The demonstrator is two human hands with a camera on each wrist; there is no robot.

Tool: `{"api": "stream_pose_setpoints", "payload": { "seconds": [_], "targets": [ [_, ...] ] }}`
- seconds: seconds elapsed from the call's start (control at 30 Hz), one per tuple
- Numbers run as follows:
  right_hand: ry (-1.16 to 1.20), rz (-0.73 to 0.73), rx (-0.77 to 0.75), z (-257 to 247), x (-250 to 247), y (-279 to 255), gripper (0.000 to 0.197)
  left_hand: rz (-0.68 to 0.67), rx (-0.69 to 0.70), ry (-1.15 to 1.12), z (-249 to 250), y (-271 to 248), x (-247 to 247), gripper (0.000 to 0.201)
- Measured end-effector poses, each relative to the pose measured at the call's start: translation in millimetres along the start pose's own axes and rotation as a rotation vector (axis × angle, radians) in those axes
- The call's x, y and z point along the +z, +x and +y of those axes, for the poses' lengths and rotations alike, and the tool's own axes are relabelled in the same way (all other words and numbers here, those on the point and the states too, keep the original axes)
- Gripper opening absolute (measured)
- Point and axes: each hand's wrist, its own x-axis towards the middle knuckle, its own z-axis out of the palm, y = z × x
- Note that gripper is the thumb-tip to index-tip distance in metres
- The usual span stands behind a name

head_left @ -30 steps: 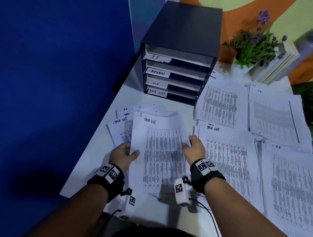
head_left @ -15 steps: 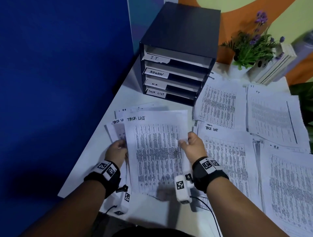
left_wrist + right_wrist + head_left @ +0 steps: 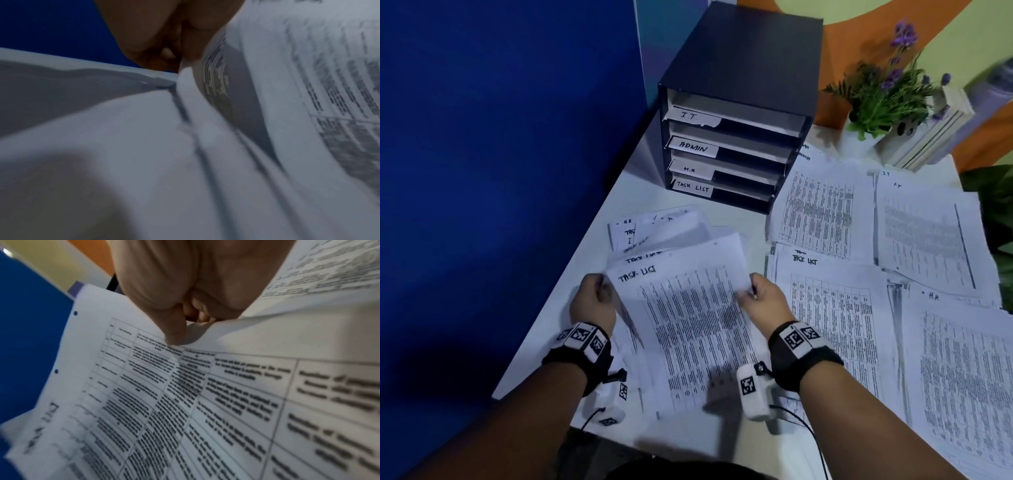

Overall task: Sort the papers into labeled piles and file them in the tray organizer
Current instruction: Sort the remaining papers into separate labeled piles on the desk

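I hold a printed sheet headed TASK LIST [image 3: 688, 318] above the table's near left part. My left hand [image 3: 594, 301] grips its left edge, and in the left wrist view the fingers [image 3: 162, 48] pinch paper edges [image 3: 185, 78]. My right hand [image 3: 762, 299] pinches the right edge; the right wrist view shows the thumb [image 3: 174, 327] pressed on the table-printed sheet [image 3: 185, 402]. Under it lies a loose heap of unsorted sheets [image 3: 654, 233]. The dark tray organizer [image 3: 736, 113] stands at the back, with slots labelled IT, ADMIN, H.R and TASK LIST.
Sorted piles lie to the right: a TASK LIST pile [image 3: 832, 308], an ADMIN pile [image 3: 822, 212], an IT pile [image 3: 928, 233] and an H.R pile [image 3: 962, 377]. A potted lavender plant [image 3: 887, 92] and books [image 3: 928, 133] stand at the back right. A blue wall [image 3: 500, 171] borders the table's left edge.
The held TASK LIST sheet has shifted left and tilted, its top now leaning right. Both hands moved with it, the left closing further on the edge.
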Motion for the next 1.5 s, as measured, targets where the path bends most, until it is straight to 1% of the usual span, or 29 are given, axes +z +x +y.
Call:
{"api": "stream_pose_setpoints", "payload": {
  "seconds": [0.07,0.1,0.13,0.17,0.23,0.27,0.3,0.37,0.4,0.47,0.53,0.6,0.63,0.73,0.8,0.87,0.9,0.93,0.97,1.03,1.1,1.13,1.2,1.27,1.33,1.37,1.43,1.47,1.5],
  "targets": [
    [0.103,0.037,0.01,-4.9,-3.3,5.1,0.009,0.006,0.014,-0.19,11.6,-5.0,-0.6,0.014],
    [0.166,0.046,0.008,-6.5,-3.9,8.0,0.01,-0.03,0.022,-0.244,17.6,-6.3,0.4,0.01],
    [0.216,0.062,0.007,-9.5,-4.2,9.9,0.018,-0.088,0.009,-0.287,23.4,-6.7,0.8,0.009],
    [0.265,0.08,0.004,-11.1,-4.6,11.7,0.025,-0.169,-0.005,-0.34,30.6,-8.8,1.8,0.014],
    [0.314,0.132,-0.009,-17.1,-9.2,12.2,0.021,-0.324,-0.033,-0.462,41.7,-13.1,8.3,0.018],
    [0.306,0.182,0.003,-19.9,-14.2,11.8,0.027,-0.36,-0.026,-0.473,46.4,-15.9,11.7,0.017],
    [0.288,0.232,0.01,-20.0,-21.3,12.0,0.039,-0.357,-0.004,-0.445,47.8,-16.4,16.2,0.018],
    [0.194,0.329,0.066,-16.8,-41.2,9.2,0.061,-0.309,0.05,-0.242,40.2,-10.6,24.8,0.019],
    [0.125,0.378,0.107,-11.9,-52.8,8.2,0.065,-0.312,0.065,-0.078,34.0,-5.2,26.6,0.024],
    [-0.019,0.478,0.183,3.1,-78.1,4.3,0.064,-0.297,0.071,0.279,23.8,1.2,28.9,0.046],
    [-0.109,0.552,0.252,21.3,-101.9,-1.7,0.064,-0.29,0.072,0.528,18.7,2.0,30.3,0.07],
    [-0.148,0.595,0.321,40.7,-121.1,-10.0,0.064,-0.316,0.06,0.659,18.0,0.9,31.6,0.088],
    [-0.161,0.608,0.362,50.5,-129.1,-14.7,0.064,-0.323,0.041,0.694,18.2,0.9,32.3,0.093],
    [-0.194,0.625,0.442,67.3,-141.7,-30.8,0.067,-0.307,-0.032,0.7,19.7,2.1,32.8,0.102],
    [-0.303,0.64,0.464,74.2,-142.7,-36.0,0.072,-0.295,-0.074,0.695,21.4,3.3,31.7,0.107],
    [-0.563,0.627,0.491,73.9,-137.5,-35.3,0.083,-0.304,-0.091,0.723,21.3,4.9,30.5,0.109],
    [-0.661,0.615,0.481,68.9,-131.9,-32.8,0.085,-0.309,-0.092,0.734,21.4,5.0,30.0,0.108],
    [-0.702,0.595,0.427,62.0,-123.7,-28.5,0.081,-0.312,-0.091,0.737,21.3,5.0,29.9,0.105],
    [-0.69,0.552,0.332,54.8,-112.8,-23.4,0.072,-0.315,-0.088,0.732,21.8,4.1,29.7,0.101],
    [-0.57,0.38,0.127,37.5,-84.8,-13.3,0.05,-0.323,-0.08,0.722,23.2,1.8,29.3,0.094],
    [-0.476,0.18,0.031,23.0,-51.1,-7.5,0.036,-0.341,-0.078,0.71,23.8,-0.2,28.4,0.09],
    [-0.441,0.114,0.036,18.3,-34.9,-5.6,0.034,-0.351,-0.081,0.708,23.9,-1.8,27.8,0.09],
    [-0.37,0.051,0.119,10.9,-6.9,-2.6,0.034,-0.371,-0.084,0.72,23.8,-7.1,26.6,0.093],
    [-0.288,0.024,0.21,7.7,10.8,-2.3,0.045,-0.402,-0.064,0.745,23.1,-15.9,26.3,0.098],
    [-0.178,0.037,0.29,8.5,19.7,-2.9,0.059,-0.433,-0.034,0.724,20.2,-24.6,27.5,0.094],
    [-0.16,0.051,0.311,10.0,21.8,-2.9,0.057,-0.456,-0.014,0.699,19.3,-29.3,27.2,0.09],
    [-0.218,0.077,0.3,14.6,24.6,-2.1,0.036,-0.494,0.024,0.634,14.4,-34.9,26.9,0.08],
    [-0.241,0.107,0.278,16.6,25.2,-0.9,0.029,-0.492,0.028,0.578,10.8,-34.4,26.9,0.073],
    [-0.246,0.149,0.246,18.3,25.3,0.7,0.027,-0.475,0.021,0.505,9.7,-33.7,25.8,0.065]
  ]
}}
